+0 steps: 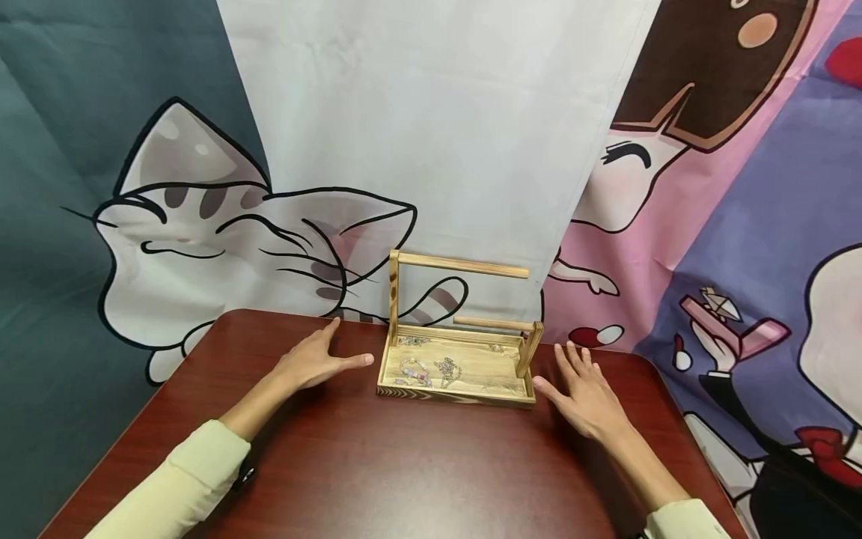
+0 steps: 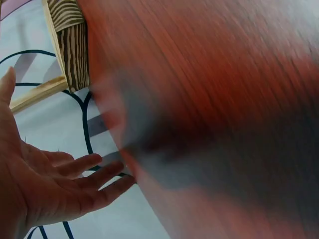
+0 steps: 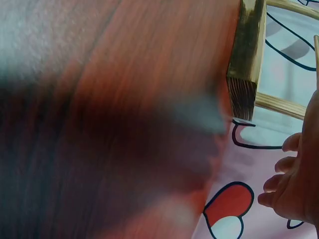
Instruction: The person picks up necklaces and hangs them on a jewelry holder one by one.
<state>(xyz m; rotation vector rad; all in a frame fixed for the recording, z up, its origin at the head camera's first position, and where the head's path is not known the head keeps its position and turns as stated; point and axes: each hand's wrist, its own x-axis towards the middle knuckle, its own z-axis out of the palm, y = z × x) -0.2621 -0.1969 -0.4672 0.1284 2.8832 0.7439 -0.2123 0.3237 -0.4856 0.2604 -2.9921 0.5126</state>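
— What hangs behind the reddish-brown table [image 1: 404, 471]?
— It is a printed cloth [image 1: 444, 135], with some folds. On its left part there is a cartoon cat [image 1: 155, 281], grey and white, with closed eyes.
— And on the right?
— There I see a cartoon figure [image 1: 673, 60] with brown hair, on a pink ground. Farther to the right the ground is purple, and a drawn red bow [image 1: 824, 453] is near the lower corner.

The person wears pale cream sleeves [image 1: 168, 486], with a small black object [image 1: 245, 473] beside the left cuff [image 1: 214, 449].
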